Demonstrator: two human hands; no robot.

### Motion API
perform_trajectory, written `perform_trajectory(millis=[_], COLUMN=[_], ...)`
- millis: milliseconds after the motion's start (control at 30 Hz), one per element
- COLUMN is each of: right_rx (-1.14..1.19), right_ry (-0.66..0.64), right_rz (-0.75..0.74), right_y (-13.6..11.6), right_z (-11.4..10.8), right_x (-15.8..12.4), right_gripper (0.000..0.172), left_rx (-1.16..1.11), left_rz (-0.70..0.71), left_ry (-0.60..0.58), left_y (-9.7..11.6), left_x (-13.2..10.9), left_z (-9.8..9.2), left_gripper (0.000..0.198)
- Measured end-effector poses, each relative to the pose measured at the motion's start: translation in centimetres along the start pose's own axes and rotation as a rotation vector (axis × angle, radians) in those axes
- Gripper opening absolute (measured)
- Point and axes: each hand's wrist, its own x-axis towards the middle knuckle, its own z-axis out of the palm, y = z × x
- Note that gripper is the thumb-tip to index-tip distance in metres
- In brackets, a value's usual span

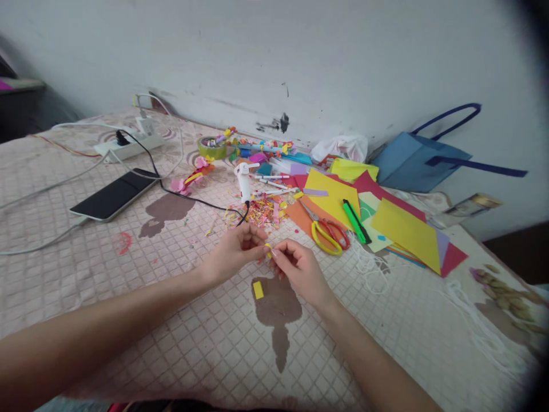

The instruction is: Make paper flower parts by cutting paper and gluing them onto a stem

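Observation:
My left hand (237,250) and my right hand (297,269) meet over the patterned bedspread (206,320), fingertips pinched together on a tiny yellow paper piece (268,248). Another small yellow paper strip (258,289) lies flat on the cloth just below the hands. A heap of coloured paper scraps (262,210) sits just beyond my fingers.
Yellow-handled scissors (326,231) and a green cutter (355,221) lie on coloured paper sheets (398,229) to the right. A white glue gun (244,179) with a black cord, a phone (115,194), a power strip (128,146), a tape roll (212,147), white string (369,264) and a blue bag (414,160) lie around.

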Motion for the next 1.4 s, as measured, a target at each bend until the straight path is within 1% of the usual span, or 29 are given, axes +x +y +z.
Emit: perform_trajectory(millis=[100,233,400,600,733,967,1167,1400], right_rx=[0.023,0.043,0.038,0.057,0.075,0.156,0.121,0.063], right_ry=[0.016,0.023,0.022,0.003,-0.007,-0.039,-0.034,-0.015], right_rz=[0.016,0.030,0.026,0.056,0.070,0.084,0.089,0.060], right_y=[0.06,0.00,-0.22,-0.40,-0.45,-0.51,-0.41,-0.32], right_z=[0.00,0.00,0.09,0.06,0.03,-0.03,-0.19,-0.16], right_x=[-0.01,-0.04,-0.06,-0.12,-0.16,-0.05,-0.11,-0.15], right_gripper=[0.019,0.018,0.019,0.020,0.022,0.030,0.026,0.024], left_rx=[0.062,0.103,0.128,0.070,0.083,0.110,0.143,0.134], left_rz=[0.005,-0.018,-0.074,-0.144,-0.154,-0.138,-0.158,-0.166], left_ry=[-0.022,-0.089,-0.036,-0.034,-0.031,-0.054,-0.046,-0.047], left_y=[-0.01,-0.01,0.07,0.21,0.34,0.35,0.08,0.35], left_x=[0.02,-0.04,-0.02,-0.06,-0.07,-0.01,0.06,0.00], left_z=[-0.04,-0.03,0.01,-0.05,-0.06,-0.23,-0.35,-0.25], left_gripper=[0.027,0.021,0.021,0.022,0.021,0.018,0.019,0.021])
